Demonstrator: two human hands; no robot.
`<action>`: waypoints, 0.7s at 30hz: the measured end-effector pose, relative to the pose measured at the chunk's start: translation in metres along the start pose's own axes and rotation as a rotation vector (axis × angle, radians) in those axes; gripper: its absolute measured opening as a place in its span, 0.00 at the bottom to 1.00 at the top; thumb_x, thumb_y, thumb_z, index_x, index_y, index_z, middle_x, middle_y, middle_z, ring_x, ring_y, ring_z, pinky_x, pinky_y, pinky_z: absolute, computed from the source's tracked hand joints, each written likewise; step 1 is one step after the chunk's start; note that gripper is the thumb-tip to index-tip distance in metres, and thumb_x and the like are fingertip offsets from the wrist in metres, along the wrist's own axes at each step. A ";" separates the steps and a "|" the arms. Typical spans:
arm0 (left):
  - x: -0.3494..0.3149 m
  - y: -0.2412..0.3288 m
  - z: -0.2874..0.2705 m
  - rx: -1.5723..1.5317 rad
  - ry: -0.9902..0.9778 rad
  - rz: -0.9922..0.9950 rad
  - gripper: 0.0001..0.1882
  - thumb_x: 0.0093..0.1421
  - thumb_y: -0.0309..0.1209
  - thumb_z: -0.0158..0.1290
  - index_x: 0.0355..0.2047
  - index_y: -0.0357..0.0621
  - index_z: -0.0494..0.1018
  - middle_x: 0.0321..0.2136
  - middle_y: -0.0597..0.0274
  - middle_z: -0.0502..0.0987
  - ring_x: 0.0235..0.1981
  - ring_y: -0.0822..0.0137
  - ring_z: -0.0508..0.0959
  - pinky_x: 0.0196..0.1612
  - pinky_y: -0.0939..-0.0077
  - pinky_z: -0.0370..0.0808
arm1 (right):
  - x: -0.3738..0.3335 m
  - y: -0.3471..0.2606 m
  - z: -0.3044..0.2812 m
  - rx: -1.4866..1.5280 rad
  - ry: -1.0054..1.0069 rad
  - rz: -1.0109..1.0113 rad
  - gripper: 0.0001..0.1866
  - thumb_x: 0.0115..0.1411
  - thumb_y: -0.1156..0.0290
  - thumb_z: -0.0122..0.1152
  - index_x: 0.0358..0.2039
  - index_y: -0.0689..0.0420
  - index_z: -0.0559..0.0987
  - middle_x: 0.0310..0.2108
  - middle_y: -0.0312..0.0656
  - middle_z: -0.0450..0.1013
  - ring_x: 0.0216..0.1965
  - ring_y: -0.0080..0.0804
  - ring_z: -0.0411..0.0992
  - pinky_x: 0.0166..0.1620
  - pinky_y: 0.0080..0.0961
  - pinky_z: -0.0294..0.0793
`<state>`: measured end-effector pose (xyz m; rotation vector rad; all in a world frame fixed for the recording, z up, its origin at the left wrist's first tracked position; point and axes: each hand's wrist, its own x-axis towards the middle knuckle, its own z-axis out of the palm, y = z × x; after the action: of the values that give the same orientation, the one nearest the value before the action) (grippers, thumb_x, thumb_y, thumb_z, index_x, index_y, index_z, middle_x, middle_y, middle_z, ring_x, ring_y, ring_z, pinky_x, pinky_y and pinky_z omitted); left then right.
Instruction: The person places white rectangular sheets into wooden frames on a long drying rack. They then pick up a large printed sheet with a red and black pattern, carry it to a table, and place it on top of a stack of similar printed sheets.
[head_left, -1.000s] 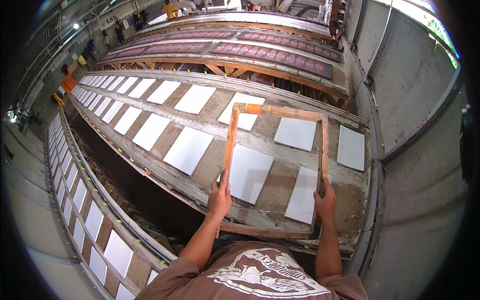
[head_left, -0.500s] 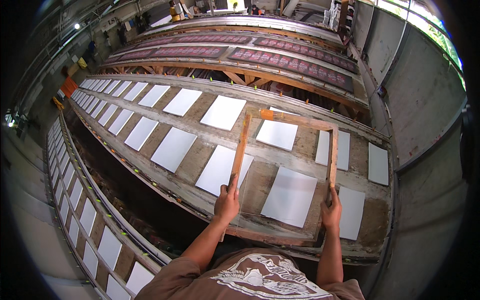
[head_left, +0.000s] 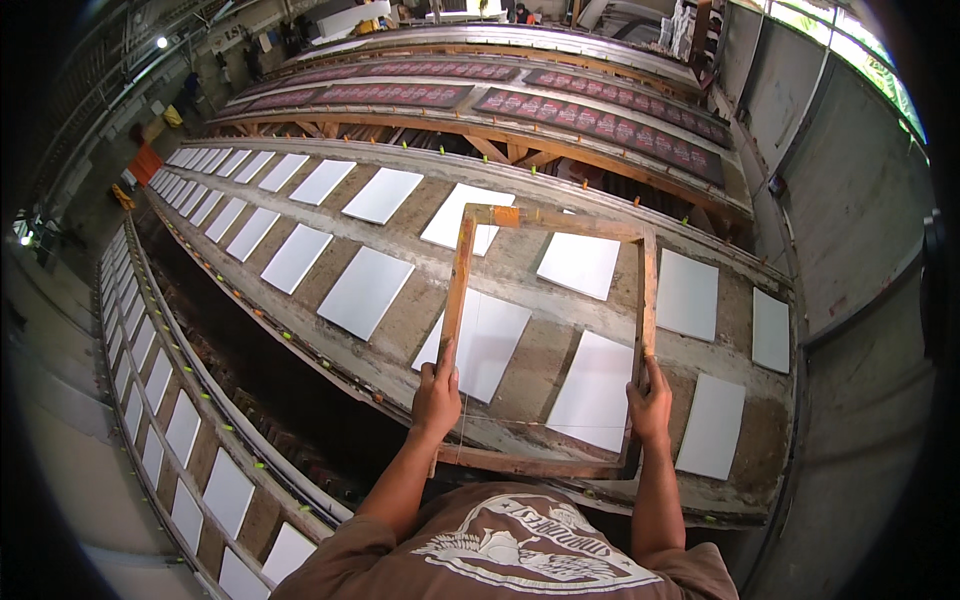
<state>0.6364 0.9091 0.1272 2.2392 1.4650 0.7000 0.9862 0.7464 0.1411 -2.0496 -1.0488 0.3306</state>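
Observation:
Both my hands hold a rectangular wooden frame [head_left: 459,290] over the long table [head_left: 757,455] in front of me. My left hand [head_left: 437,400] is closed around its left bar, low down. Opposite it, my right hand [head_left: 650,402] grips the right bar. Orange tape [head_left: 507,216] wraps the far left corner. Thin pale lines cross the frame's opening, and the table shows through it. Seen inside or partly behind the frame are several flat white sheets, among them a near left sheet [head_left: 487,345] and a near right sheet [head_left: 592,385]. I cannot tell how high the frame hangs.
White sheets [head_left: 365,290] run in two rows along this table. A second table with sheets [head_left: 228,492] curves past on the left, across a dark gap [head_left: 300,425]. Beyond, another table carries dark red printed panels [head_left: 600,130]. A grey wall [head_left: 860,190] bounds the right.
The wooden frame, held in both hands, has shifted left over the sheets. My view has turned slightly, so the tables sit a little farther right. Both grips stay the same.

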 end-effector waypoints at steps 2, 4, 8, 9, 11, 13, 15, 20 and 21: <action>0.010 -0.015 -0.004 -0.007 -0.005 0.020 0.37 0.67 0.27 0.49 0.74 0.61 0.49 0.45 0.40 0.69 0.37 0.38 0.79 0.36 0.52 0.79 | 0.001 -0.013 0.012 -0.002 0.012 -0.002 0.34 0.55 0.79 0.63 0.64 0.63 0.68 0.54 0.60 0.73 0.53 0.52 0.75 0.54 0.38 0.74; 0.024 -0.035 -0.010 -0.032 -0.001 0.053 0.37 0.67 0.26 0.49 0.74 0.61 0.49 0.45 0.41 0.69 0.37 0.39 0.78 0.36 0.52 0.79 | 0.003 -0.031 0.026 -0.014 0.009 0.032 0.34 0.55 0.79 0.63 0.64 0.64 0.68 0.53 0.59 0.73 0.51 0.50 0.75 0.52 0.38 0.74; 0.056 -0.080 -0.030 -0.035 -0.049 0.040 0.37 0.68 0.27 0.49 0.74 0.63 0.49 0.44 0.42 0.69 0.36 0.39 0.79 0.35 0.52 0.79 | 0.006 -0.063 0.073 -0.029 0.048 0.059 0.34 0.55 0.79 0.62 0.65 0.64 0.68 0.50 0.58 0.74 0.47 0.48 0.75 0.49 0.37 0.74; 0.064 -0.093 -0.038 -0.025 -0.064 0.029 0.37 0.68 0.28 0.49 0.74 0.63 0.49 0.44 0.42 0.69 0.36 0.39 0.79 0.35 0.52 0.80 | 0.006 -0.071 0.088 -0.027 0.075 0.037 0.34 0.55 0.79 0.61 0.65 0.64 0.68 0.49 0.58 0.74 0.46 0.47 0.75 0.49 0.37 0.74; 0.081 -0.121 -0.054 -0.013 -0.074 0.033 0.37 0.68 0.28 0.49 0.74 0.64 0.49 0.44 0.42 0.69 0.35 0.39 0.79 0.35 0.51 0.80 | 0.008 -0.100 0.115 -0.051 0.089 0.074 0.34 0.55 0.78 0.60 0.65 0.63 0.68 0.46 0.57 0.74 0.44 0.49 0.75 0.48 0.38 0.74; 0.095 -0.151 -0.070 -0.002 -0.068 0.061 0.36 0.69 0.29 0.48 0.74 0.65 0.49 0.44 0.42 0.69 0.34 0.39 0.79 0.34 0.51 0.80 | 0.005 -0.115 0.146 -0.068 0.134 0.014 0.34 0.55 0.77 0.59 0.65 0.60 0.69 0.40 0.56 0.74 0.39 0.52 0.75 0.44 0.41 0.74; 0.107 -0.173 -0.086 -0.006 -0.115 0.013 0.35 0.69 0.29 0.48 0.73 0.65 0.49 0.44 0.42 0.69 0.34 0.39 0.80 0.34 0.51 0.80 | 0.007 -0.130 0.170 -0.069 0.132 0.017 0.33 0.55 0.77 0.60 0.65 0.60 0.69 0.39 0.55 0.74 0.38 0.50 0.75 0.43 0.41 0.74; 0.120 -0.221 -0.120 -0.048 -0.138 -0.073 0.36 0.67 0.28 0.50 0.73 0.61 0.52 0.42 0.41 0.70 0.39 0.38 0.76 0.42 0.50 0.76 | 0.011 -0.176 0.216 -0.028 0.074 0.107 0.34 0.54 0.77 0.61 0.65 0.56 0.70 0.36 0.54 0.74 0.33 0.46 0.74 0.40 0.39 0.74; 0.121 -0.229 -0.124 -0.032 -0.115 -0.047 0.36 0.67 0.27 0.49 0.73 0.62 0.51 0.42 0.41 0.70 0.38 0.38 0.77 0.40 0.51 0.77 | 0.013 -0.181 0.223 -0.036 0.075 0.087 0.34 0.54 0.77 0.61 0.65 0.55 0.70 0.35 0.54 0.74 0.33 0.45 0.74 0.39 0.39 0.74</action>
<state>0.4355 1.1146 0.1239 2.1755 1.4362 0.5669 0.7714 0.9369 0.1332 -2.1268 -0.9288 0.2786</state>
